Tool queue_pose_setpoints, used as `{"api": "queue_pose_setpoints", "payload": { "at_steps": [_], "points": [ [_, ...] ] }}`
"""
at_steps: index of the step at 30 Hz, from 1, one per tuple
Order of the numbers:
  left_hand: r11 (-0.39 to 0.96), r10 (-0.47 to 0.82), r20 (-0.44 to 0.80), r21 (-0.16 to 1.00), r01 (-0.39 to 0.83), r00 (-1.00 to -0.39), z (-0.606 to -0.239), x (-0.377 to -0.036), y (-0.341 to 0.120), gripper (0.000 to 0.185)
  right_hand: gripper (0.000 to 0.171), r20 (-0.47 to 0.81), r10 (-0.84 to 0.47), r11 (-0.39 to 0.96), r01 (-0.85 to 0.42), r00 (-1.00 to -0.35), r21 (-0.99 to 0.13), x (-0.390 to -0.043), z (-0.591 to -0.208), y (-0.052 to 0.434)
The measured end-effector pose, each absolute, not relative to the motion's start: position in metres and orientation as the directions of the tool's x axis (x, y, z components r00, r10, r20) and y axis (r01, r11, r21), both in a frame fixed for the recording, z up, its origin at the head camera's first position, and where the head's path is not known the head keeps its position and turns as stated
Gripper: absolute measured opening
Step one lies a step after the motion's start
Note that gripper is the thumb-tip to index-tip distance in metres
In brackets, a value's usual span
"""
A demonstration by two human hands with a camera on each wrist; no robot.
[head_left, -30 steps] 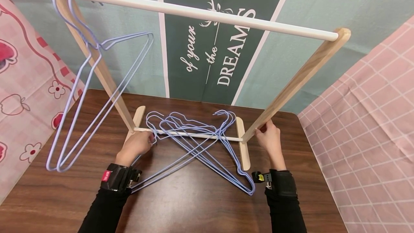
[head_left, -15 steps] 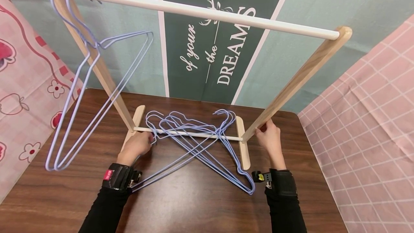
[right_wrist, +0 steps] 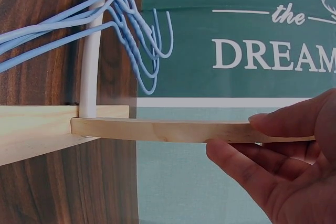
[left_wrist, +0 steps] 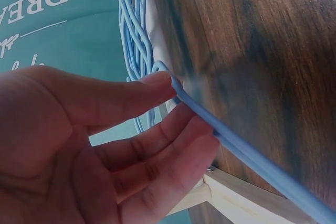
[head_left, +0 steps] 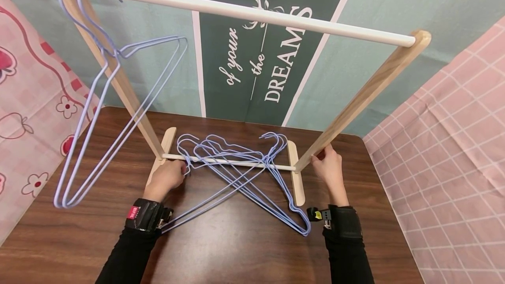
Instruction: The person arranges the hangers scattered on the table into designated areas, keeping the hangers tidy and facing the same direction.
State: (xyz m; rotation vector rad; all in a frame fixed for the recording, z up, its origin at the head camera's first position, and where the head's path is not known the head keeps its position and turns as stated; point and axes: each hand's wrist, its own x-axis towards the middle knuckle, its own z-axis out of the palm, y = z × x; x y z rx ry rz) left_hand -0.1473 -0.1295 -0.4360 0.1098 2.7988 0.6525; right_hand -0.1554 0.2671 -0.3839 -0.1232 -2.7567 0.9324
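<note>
A wooden rack with a white top rod [head_left: 244, 12] stands on a dark wooden table [head_left: 236, 249]. Several light-blue wire hangers [head_left: 236, 161] lie tangled over its lower white rod [head_left: 280, 168]. My left hand [head_left: 182, 171] sits by that rod's left end and pinches the wire of one hanger [left_wrist: 247, 149] between its fingers [left_wrist: 121, 93]. My right hand [head_left: 317, 157] grips the rack's right wooden leg [head_left: 367, 91] low down, thumb and fingers [right_wrist: 236, 166] on either side of the leg [right_wrist: 157, 129]. Two more hangers [head_left: 113, 54] hang from the top rod's left end.
Behind the table hangs a green banner [head_left: 272, 65] with white lettering. Pink patterned cloths [head_left: 446, 143] flank both sides. The rack's flat wooden feet [head_left: 297, 183] rest mid-table. Both wrists wear black straps [head_left: 343, 222].
Both hands stay where they were. Only the head view has tipped up a little.
</note>
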Motion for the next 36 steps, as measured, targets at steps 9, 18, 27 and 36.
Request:
{"api": "queue_pose_setpoints", "payload": {
  "at_steps": [9,18,27,36],
  "points": [
    [0.908,0.113,-0.25,0.418,-0.002,-0.962,-0.4379,-0.1475,-0.1278,0.007,0.022,0.191,0.154,0.789,0.004,-0.969,-0.615,-0.1562,-0.3838,0.2659],
    [0.922,0.112,-0.264,0.386,0.002,-0.958,-0.4422,-0.1479,-0.1272,0.012,0.025,0.173,0.143,0.79,0.007,-0.974,-0.612,-0.157,-0.3851,0.2659],
    [0.915,0.151,-0.25,0.402,0.039,-0.957,-0.4406,-0.1471,-0.1285,0.011,0.023,0.196,0.15,0.788,-0.002,-0.969,-0.615,-0.1562,-0.3851,0.2658],
    [0.905,0.171,-0.245,0.423,0.053,-0.954,-0.44,-0.1459,-0.1296,0.012,0.022,0.176,0.158,0.786,0.016,-0.972,-0.618,-0.1568,-0.3855,0.2663]
  ]
}}
